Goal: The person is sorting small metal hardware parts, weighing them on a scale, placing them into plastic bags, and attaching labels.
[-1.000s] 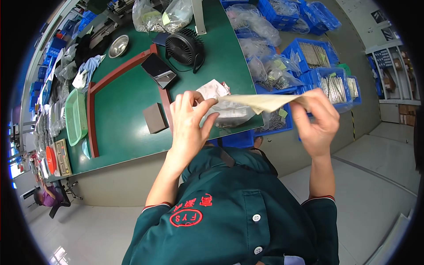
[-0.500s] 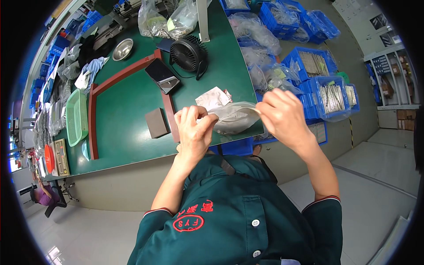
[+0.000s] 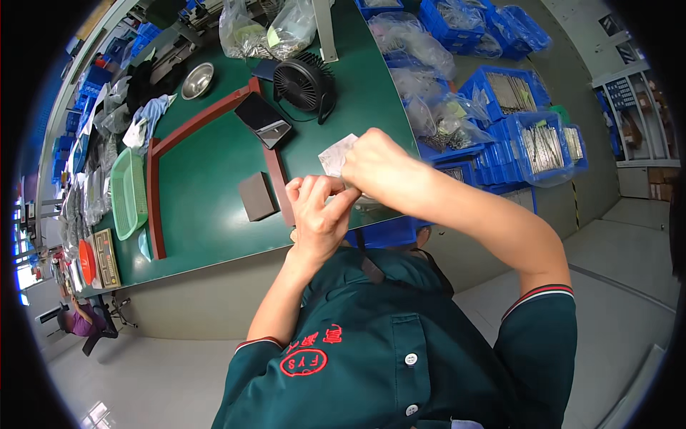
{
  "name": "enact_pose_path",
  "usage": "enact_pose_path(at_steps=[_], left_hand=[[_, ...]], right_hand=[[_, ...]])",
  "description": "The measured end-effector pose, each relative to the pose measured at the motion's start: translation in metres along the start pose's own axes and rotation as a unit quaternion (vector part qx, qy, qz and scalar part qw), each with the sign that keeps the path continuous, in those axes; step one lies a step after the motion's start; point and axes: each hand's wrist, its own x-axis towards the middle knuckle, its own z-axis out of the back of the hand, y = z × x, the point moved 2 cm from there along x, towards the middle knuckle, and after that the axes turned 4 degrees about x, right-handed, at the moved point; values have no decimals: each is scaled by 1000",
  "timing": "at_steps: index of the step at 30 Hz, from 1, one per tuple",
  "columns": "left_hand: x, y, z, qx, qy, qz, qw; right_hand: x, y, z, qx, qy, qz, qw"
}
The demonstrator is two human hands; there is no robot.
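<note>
My left hand (image 3: 321, 214) is closed in a pinch above the near edge of the green table. Between its thumb and fingers is the gathered edge of a clear plastic bag (image 3: 368, 204), most of which my right forearm covers. My right hand (image 3: 375, 163) is curled closed just beyond and to the right of the left one, knuckles up. Its fingertips are hidden, so whatever it holds does not show. Past the hands a crumpled white piece of paper or plastic (image 3: 334, 154) lies on the table.
A red-brown frame (image 3: 151, 204) lies on the green table (image 3: 204, 175). Near it are a brown block (image 3: 256, 196), a phone (image 3: 263, 120), a black fan (image 3: 304, 84), a metal bowl (image 3: 198, 80) and a green basket (image 3: 128, 193). Blue bins (image 3: 504, 136) of metal parts stand right.
My right hand has swung left and inward from the bag's right side to beside my left hand, its forearm now over the bag. The left hand has barely moved.
</note>
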Motion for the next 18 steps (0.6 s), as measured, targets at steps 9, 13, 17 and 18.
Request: enact_pose_path(at_steps=[9,13,17,18], left_hand=[[-10,0,-4,-27,-12,17,999],[-12,6,-7,-39,-17,24,999],[-26,23,1,-113,-38,180,976],[-27,27,-2,-154,-40,229,960]], right_hand=[[9,-1,-2,-55,147,-33,987],[14,-7,-39,8,-25,-18,999],[-14,-23,-34,64,-139,-36,988],[-14,-23,-31,65,-138,-33,988]])
